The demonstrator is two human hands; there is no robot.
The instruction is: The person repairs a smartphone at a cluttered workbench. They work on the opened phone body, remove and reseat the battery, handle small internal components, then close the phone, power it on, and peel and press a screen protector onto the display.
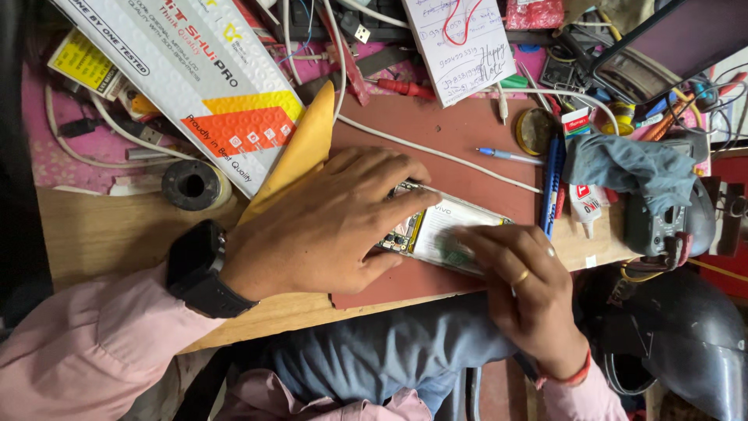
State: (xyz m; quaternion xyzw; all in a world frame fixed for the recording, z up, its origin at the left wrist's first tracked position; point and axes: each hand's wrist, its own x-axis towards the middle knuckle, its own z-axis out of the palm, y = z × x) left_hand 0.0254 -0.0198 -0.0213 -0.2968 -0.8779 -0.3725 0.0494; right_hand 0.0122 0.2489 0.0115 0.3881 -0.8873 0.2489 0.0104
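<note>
An opened phone (436, 228) lies on a reddish-brown work mat (467, 140), its white battery and circuit board showing. My left hand (327, 222) lies over the phone's left end, fingers curled on its top edge, holding it down. A black watch sits on that wrist. My right hand (522, 288), with a gold ring and a red wristband, has its fingertips pressed on the battery's lower right part. Whether it pinches a small tool or part is hidden by the fingers.
A white cable (436, 152) crosses the mat. A white padded mailer (195, 70), a yellow cloth (300, 152) and a tape roll (191, 185) lie to the left. A blue pen (506, 156), glue tube (584, 204), grey cloth (631, 168), paper note (460, 47) and tools crowd the back and right.
</note>
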